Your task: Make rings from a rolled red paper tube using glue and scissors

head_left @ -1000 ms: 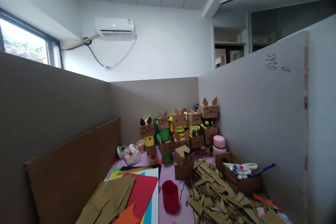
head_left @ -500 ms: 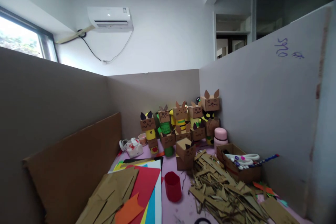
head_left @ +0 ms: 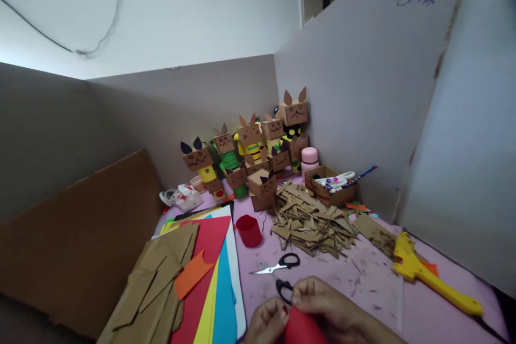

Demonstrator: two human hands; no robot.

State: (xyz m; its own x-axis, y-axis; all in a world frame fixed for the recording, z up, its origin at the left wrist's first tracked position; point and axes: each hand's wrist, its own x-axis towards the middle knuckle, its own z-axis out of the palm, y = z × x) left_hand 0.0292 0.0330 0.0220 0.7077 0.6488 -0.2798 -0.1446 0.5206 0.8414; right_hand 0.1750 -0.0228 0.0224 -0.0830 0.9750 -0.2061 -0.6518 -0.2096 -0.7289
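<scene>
Red piece (head_left: 302, 328) at the near edge of the bench (head_left: 363, 279), mid-width, partly cut off by the frame; material cannot be told. Left hand (head_left: 266, 325) and right hand (head_left: 326, 306) both on it, fingers curled and clamped on its upper edge, thumbs close together above it

Just behind the hands: a black handle loop (head_left: 284, 290), half hidden by the right hand's fingers. Further back, scissors (head_left: 278, 265) lie flat, blades pointing to the left edge, apart from both hands

Left of the hands: fanned coloured sheets (head_left: 213, 279) with brown card offcuts (head_left: 161, 279) on top, running off the near edge. Red cup (head_left: 249, 230) upright, just beyond the sheets

Centre of bench: heap of cardboard strips (head_left: 310, 220). Right edge: yellow tool (head_left: 427, 279), lying flat

Far right corner: box (head_left: 328, 191) holding pens and white scissors; pink jar (head_left: 309, 158) behind it. Cardboard box figures (head_left: 250, 150) crowd the far edge. Large cardboard sheet (head_left: 76, 242) leans along the left partition
</scene>
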